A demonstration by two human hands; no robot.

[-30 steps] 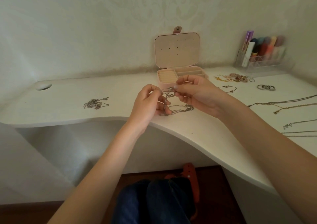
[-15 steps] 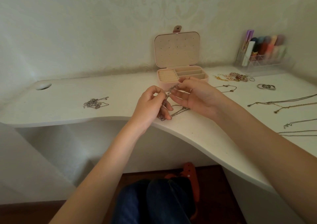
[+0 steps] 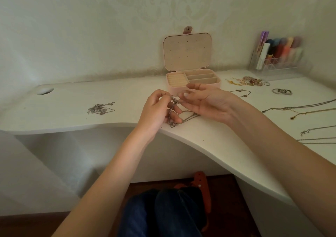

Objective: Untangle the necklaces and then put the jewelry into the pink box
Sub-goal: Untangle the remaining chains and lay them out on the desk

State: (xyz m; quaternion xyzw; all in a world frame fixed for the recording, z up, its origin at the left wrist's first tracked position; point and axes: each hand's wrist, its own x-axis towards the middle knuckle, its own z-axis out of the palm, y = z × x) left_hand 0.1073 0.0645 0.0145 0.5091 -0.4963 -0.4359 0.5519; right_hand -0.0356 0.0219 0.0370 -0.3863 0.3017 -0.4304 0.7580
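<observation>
**Knot mid-frame, partly hidden**

Pinching tangled necklaces [image 3: 172, 112] with left hand [image 3: 156, 111] at frame centre, over tabletop [image 3: 72, 113] edge. Spreading right hand [image 3: 205, 103], fingers straight, covering part of chains. Sitting open behind: pink box [image 3: 192, 80], front wall partly hidden.

Open box [image 3: 193, 86] sitting center frame on desk [image 3: 72, 113], w/ hands [image 3: 156, 109] [image 3: 207, 104] meeting just in front, tangled chains [image 3: 179, 117] btwn them. Chain pile [image 3: 100, 108] lying mid-left. Rings [image 3: 282, 91], bracelets [image 3: 249, 81], long chains [image 3: 298, 109] spreading right; organizer [image 3: 278, 57] standing upper right.
</observation>
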